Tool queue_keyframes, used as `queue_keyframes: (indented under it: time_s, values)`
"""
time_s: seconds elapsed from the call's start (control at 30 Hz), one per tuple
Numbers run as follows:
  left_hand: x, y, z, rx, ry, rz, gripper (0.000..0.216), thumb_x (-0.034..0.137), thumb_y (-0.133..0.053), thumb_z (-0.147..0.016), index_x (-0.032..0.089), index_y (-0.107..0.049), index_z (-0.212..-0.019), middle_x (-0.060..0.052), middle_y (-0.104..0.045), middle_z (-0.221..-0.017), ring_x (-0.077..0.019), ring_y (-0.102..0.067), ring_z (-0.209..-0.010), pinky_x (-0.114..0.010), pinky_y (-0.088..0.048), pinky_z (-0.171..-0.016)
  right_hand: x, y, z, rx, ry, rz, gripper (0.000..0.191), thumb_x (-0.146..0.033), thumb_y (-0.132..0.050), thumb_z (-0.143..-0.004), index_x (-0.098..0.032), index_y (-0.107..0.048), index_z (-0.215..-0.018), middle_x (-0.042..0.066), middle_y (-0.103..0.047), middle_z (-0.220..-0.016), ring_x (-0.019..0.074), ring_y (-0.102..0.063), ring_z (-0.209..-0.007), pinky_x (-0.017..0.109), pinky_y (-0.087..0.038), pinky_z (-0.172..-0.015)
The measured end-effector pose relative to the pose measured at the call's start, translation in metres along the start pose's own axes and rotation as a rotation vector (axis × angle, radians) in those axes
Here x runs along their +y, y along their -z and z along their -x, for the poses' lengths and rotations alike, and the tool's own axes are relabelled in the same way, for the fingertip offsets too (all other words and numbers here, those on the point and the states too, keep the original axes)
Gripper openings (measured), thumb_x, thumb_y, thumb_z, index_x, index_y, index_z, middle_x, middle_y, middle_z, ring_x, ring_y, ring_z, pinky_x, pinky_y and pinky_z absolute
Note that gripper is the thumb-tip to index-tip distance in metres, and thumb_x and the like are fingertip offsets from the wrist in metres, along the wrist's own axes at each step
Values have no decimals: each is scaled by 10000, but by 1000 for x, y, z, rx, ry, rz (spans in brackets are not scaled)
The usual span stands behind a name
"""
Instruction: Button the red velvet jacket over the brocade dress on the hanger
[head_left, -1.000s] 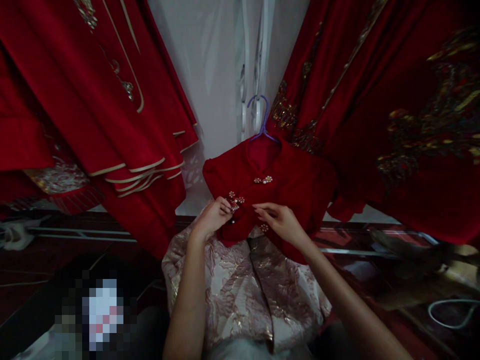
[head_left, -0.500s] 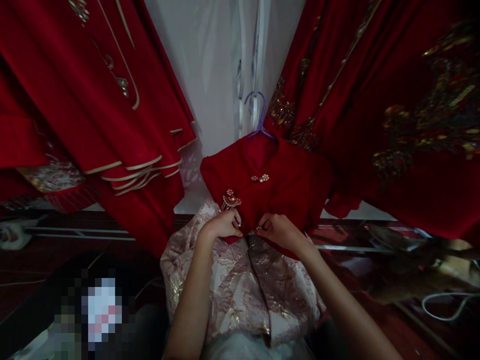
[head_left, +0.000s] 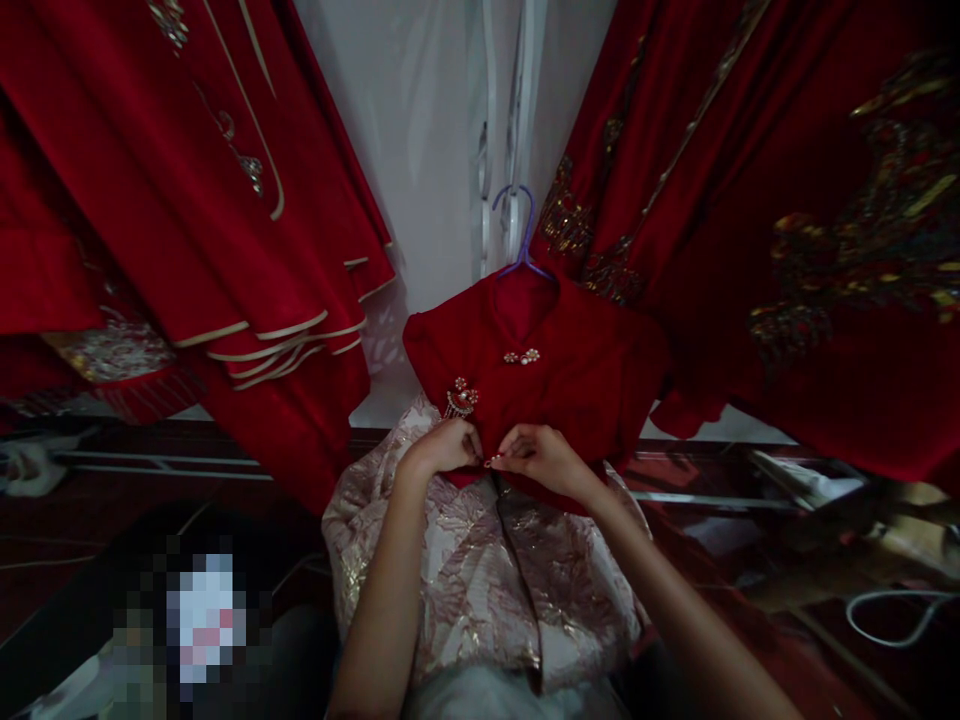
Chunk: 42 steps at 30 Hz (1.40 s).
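Observation:
A red jacket (head_left: 570,390) on a purple hanger (head_left: 525,240) lies over a pale brocade garment (head_left: 465,570) with a gold sheen. It carries a beaded clasp (head_left: 523,357) below the collar and a fan-shaped beaded ornament with a fringe (head_left: 461,397) on its left side. My left hand (head_left: 452,445) pinches the jacket's front edge just below that ornament. Close beside it, my right hand (head_left: 544,460) has thumb and fingers closed on a small beaded clasp (head_left: 491,462) at the jacket's lower front. Fingertips partly hide how the clasp's two halves sit.
Red garments with pale piping (head_left: 285,330) hang on the left. More red garments with gold beading (head_left: 862,240) hang on the right. A white panel (head_left: 420,150) stands behind. A metal rail (head_left: 712,499) runs low, and a white cord (head_left: 892,640) curls at lower right.
My right hand has moved left, bringing the beaded clasp up against my left hand's fingertips. My left hand stays nearly in place. The view has shifted slightly.

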<state>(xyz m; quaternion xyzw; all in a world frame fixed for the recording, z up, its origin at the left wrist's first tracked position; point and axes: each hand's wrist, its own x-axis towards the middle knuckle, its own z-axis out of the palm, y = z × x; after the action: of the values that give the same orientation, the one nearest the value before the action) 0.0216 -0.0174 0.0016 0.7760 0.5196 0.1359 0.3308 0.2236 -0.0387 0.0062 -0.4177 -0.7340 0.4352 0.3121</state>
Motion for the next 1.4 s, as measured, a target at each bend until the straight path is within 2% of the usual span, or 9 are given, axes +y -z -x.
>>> queue_keyframes:
  time_s: [0.17,0.33,0.47,0.73,0.97,1.17,1.4]
  values:
    - [-6,0,-1,81,-42,-5,130,172,-630,-609,147,-637,-736,-1,-657,-659,-125,-583,-617,-198,-409,-550,-2,-13,-3,165,69,17,206,-340,-700,-692,-166,-620,-768,27,-680,-745,134,-634,-678,252,-505,-650]
    - [-6,-2,-4,136,-39,-72,153,179,-654,-588,156,-634,-738,-5,-649,-662,-130,-577,-616,-204,-403,-555,-4,-11,-5,235,76,36,188,-333,-696,-698,-172,-620,-759,23,-679,-737,134,-643,-690,244,-505,-654]
    - [-4,-4,-5,133,-48,-97,137,166,-611,-610,157,-641,-744,-12,-654,-674,-132,-578,-620,-209,-403,-568,-5,-9,-5,276,82,41,194,-339,-687,-710,-170,-621,-780,26,-682,-743,135,-649,-694,245,-508,-661]
    - [7,-2,-3,188,-47,-155,162,233,-629,-603,142,-638,-736,-19,-636,-658,-139,-549,-587,-222,-366,-529,0,-13,-7,299,91,41,225,-377,-682,-712,-172,-615,-777,29,-681,-745,138,-647,-691,254,-512,-663]
    - [6,2,0,196,-77,-19,158,257,-564,-684,128,-644,-726,-41,-669,-689,-150,-594,-637,-228,-414,-573,1,-11,-7,284,87,46,220,-380,-668,-722,-176,-609,-778,31,-675,-743,141,-646,-695,262,-518,-665]
    - [-3,7,3,90,-97,270,158,142,-493,-705,112,-625,-785,-42,-674,-727,-123,-616,-679,-207,-458,-615,9,-16,-10,312,93,80,200,-356,-674,-715,-180,-606,-782,22,-676,-735,137,-646,-686,255,-514,-661]
    - [-9,8,3,-56,-106,423,160,200,-631,-678,105,-639,-807,-45,-685,-758,-113,-616,-684,-225,-477,-678,16,-28,-11,272,89,72,145,-297,-658,-730,-172,-615,-789,24,-670,-740,130,-633,-678,247,-513,-658]
